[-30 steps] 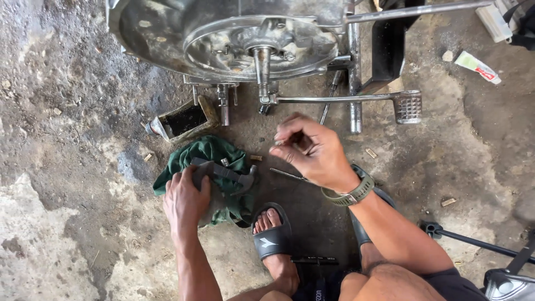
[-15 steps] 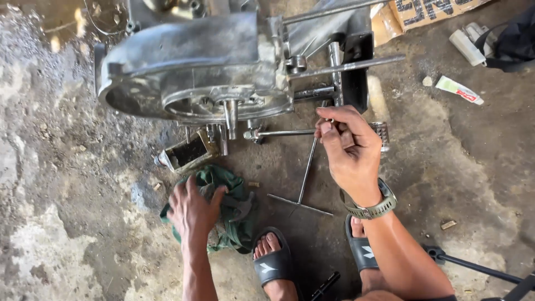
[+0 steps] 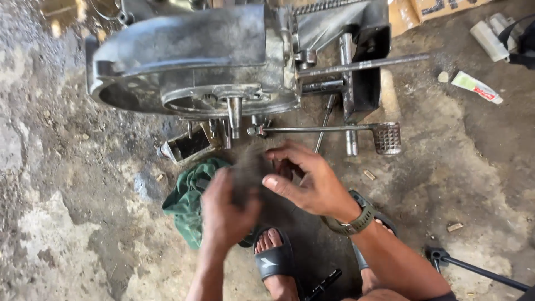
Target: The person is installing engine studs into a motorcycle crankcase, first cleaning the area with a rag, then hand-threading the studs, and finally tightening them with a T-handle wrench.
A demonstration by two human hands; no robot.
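A: What is the person handling?

B: Both hands are meeting at the frame's centre, below an engine casing [image 3: 189, 61]. The left hand [image 3: 225, 209] is blurring; its grip cannot be told. It is lying over a green rag [image 3: 184, 200]. The right hand [image 3: 309, 178] is curling, thumb and fingers closing on a small dark blurred part [image 3: 251, 170].

A: What could go wrong?

B: The part could be slipping onto the gritty concrete floor [image 3: 67, 223], probably because oily fingers are gripping loosely. A sandalled foot [image 3: 276, 259] is resting just beneath.
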